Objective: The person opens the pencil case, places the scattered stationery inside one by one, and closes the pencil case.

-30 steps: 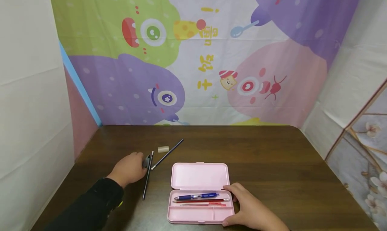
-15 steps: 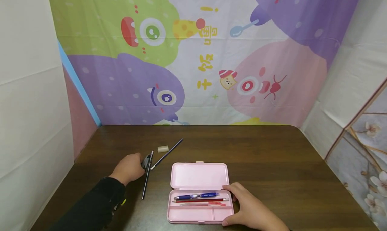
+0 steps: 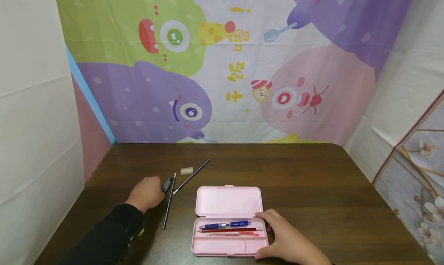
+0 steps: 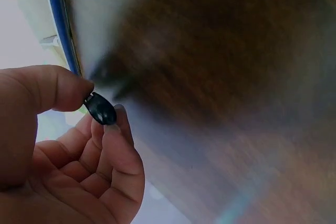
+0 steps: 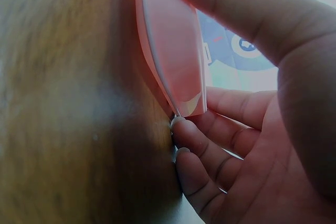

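Note:
My left hand (image 3: 146, 194) pinches a small dark object (image 3: 167, 184) between thumb and fingers, left of a black pencil (image 3: 169, 203). In the left wrist view its end is glossy, black and oval (image 4: 103, 109); I cannot tell its kind. My right hand (image 3: 288, 238) grips the right end of a pink pencil case (image 3: 218, 249), thumb at the near corner and fingers near the hinge. The case lies with its lid (image 3: 229, 201) folded back. In its long compartment lie a blue pen (image 3: 225, 225), a red pencil (image 3: 230, 230) and a clear-and-red pen (image 3: 232, 234).
A dark blue pencil (image 3: 192, 176) lies slanted beyond the black pencil, beside a beige eraser (image 3: 187, 171). All rest on a brown wooden table (image 3: 312, 188). A printed cloth (image 3: 236, 122) hangs at its back edge, with pale cloth walls on both sides.
My left hand has shifted slightly left and back with the dark object, which now angles away from the black pencil. The right hand and the pencil case have stayed put.

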Available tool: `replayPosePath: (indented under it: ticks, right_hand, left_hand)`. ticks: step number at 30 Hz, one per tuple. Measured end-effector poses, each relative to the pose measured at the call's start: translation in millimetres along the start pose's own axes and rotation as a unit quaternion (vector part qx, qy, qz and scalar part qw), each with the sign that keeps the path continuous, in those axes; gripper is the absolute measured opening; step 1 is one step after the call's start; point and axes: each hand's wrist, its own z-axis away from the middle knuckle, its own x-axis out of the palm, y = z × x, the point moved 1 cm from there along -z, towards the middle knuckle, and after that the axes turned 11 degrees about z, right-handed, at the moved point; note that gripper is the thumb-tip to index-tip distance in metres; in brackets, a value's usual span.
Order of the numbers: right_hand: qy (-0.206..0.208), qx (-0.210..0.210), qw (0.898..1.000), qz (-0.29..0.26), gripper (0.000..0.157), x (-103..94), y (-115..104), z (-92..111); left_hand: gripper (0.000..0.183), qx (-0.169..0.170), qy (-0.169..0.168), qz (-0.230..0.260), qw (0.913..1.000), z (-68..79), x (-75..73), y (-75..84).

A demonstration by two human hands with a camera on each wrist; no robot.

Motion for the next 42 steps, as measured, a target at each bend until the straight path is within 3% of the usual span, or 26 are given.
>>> replayPosePath:
  ticks: [10, 22, 32, 36, 42]
  right_hand:
    - [-0.011, 0.007, 1.0, 0.003, 0.098, -1.6, -0.5, 0.4]
    - [0.001, -0.002, 1.0, 0.004, 0.097, -0.1, -0.6, 0.3]
    - [0.013, -0.009, 1.0, 0.003, 0.096, 2.6, 1.1, 0.3]
    - [0.008, -0.005, 1.0, 0.003, 0.096, 2.2, 0.7, 0.4]
    - [0.008, -0.001, 1.0, 0.005, 0.097, 1.3, 0.5, 0.4]
  left_hand:
    - [0.013, 0.02, 0.019, 0.008, 0.9996, 3.8, -4.3, 1.9]
    - [0.021, 0.061, 0.047, 0.038, 0.9963, 20.1, 9.4, 37.0]
    - [0.017, 0.086, 0.073, 0.11, 0.9875, 45.8, 23.3, 69.5]
    - [0.016, 0.086, 0.085, 0.145, 0.982, 58.7, 25.7, 76.3]
    - [0.018, 0.089, 0.111, 0.145, 0.9791, 72.7, 30.3, 80.0]
